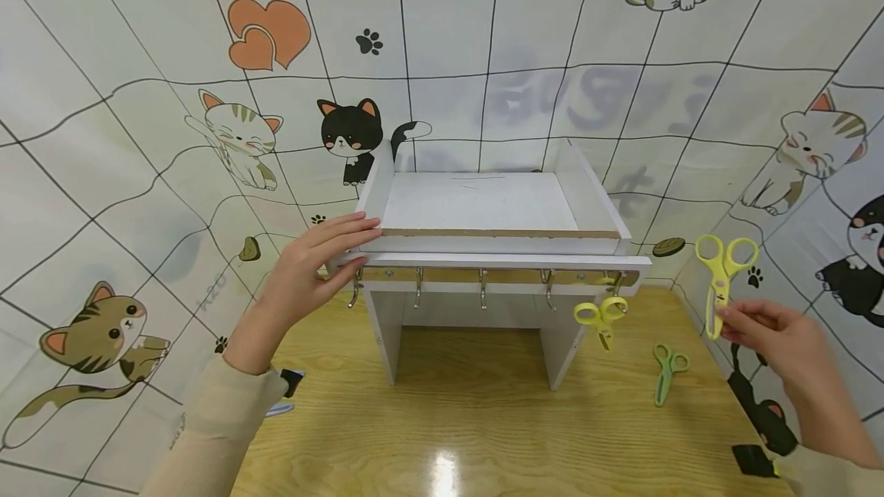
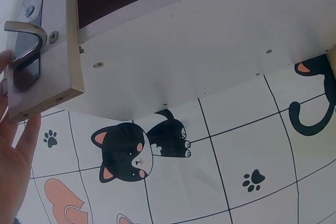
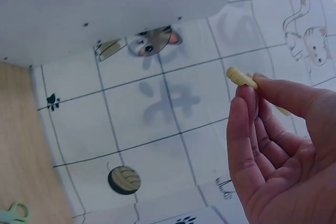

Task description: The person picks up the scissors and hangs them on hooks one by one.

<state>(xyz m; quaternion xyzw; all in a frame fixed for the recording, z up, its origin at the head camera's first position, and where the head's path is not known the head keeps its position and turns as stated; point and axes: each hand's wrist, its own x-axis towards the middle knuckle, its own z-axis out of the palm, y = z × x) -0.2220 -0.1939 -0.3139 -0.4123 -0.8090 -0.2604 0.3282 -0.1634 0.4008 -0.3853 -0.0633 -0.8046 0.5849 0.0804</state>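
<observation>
On the right, my right hand [image 1: 783,343] pinches yellow scissors [image 1: 720,278] by the blade end, with the two finger loops upward. In the right wrist view, only a small yellow part of the scissors [image 3: 241,77] shows between thumb and fingertips. My left hand [image 1: 311,267] rests on the left front end of a white shelf [image 1: 476,261], its fingers laid out straight. In the left wrist view, that hand [image 2: 16,145] touches the board end beside a metal hook [image 2: 31,35]. Another pair of yellow scissors [image 1: 602,315] hangs at the rightmost hook of the shelf.
Green scissors [image 1: 668,373] lie on the wood-grain table [image 1: 442,405], right of the shelf. Several metal hooks, such as the middle hook [image 1: 483,290], line the shelf's front. A cat-print sheet [image 1: 456,37] stands behind and at both sides.
</observation>
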